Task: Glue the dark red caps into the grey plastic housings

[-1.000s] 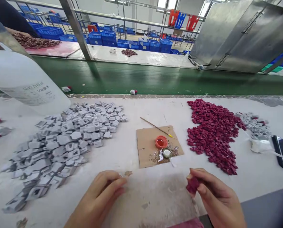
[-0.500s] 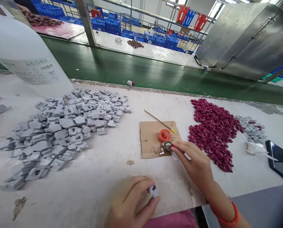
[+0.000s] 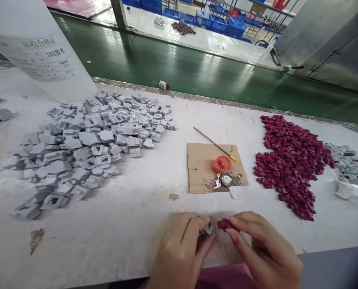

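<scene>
Near the table's front edge, my left hand (image 3: 185, 245) pinches a small grey plastic piece (image 3: 208, 228) with a square opening. Just to its right, my right hand (image 3: 263, 249) grips a small maroon plastic piece (image 3: 224, 224) between thumb and fingertips. The two pieces face each other with a narrow gap between them. Beyond my hands lies a cardboard square (image 3: 197, 160) bearing a red cap of liquid (image 3: 221, 164), a metal bottle cap (image 3: 226, 180) and a thin stick with a yellow tip (image 3: 215, 143). Wet drops surround the bottle cap.
A heap of grey pieces (image 3: 85, 148) spreads on the left before a big white jug (image 3: 46, 52). Maroon pieces (image 3: 290, 160) are piled on the right, beside a smaller grey heap (image 3: 347, 160) and crumpled tissue (image 3: 350, 192). A green conveyor belt (image 3: 142, 60) runs behind.
My right hand has drawn back from the bottle cap with the maroon piece, over to my left hand. The left hand has shifted slightly right with its grey piece. The view has tilted down.
</scene>
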{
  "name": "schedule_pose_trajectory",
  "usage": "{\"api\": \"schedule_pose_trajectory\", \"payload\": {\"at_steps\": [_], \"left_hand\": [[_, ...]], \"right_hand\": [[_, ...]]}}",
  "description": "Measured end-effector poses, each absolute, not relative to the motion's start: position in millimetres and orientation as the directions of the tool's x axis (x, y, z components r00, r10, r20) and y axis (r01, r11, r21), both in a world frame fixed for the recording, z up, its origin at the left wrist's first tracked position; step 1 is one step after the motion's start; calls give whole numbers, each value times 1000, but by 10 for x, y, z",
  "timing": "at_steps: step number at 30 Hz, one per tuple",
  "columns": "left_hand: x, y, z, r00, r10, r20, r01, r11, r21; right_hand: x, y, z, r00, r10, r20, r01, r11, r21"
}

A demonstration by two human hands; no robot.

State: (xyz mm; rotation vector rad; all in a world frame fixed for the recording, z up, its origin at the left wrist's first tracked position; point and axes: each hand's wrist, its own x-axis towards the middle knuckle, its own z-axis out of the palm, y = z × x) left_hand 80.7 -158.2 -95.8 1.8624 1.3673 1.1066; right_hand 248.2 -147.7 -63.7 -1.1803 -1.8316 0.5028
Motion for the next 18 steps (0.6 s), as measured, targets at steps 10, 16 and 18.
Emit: {"api": "schedule_pose_trajectory", "payload": {"at_steps": [10,16,18], "left_hand": [[794,-1580,-940,146,933,330,491,-358,794],[793,-1574,-929,181,924,336,503,-381,776],[795,-1571,-943,177,928,329,506,-373,778]], "right_hand": [[2382,-1547,-693,-178,895,409,582,431,-690],[2388,-1565,-636,-309,869,386,576,494,-651],[2375,-1562,-654,-316,871,377,566,492,-662]]}}
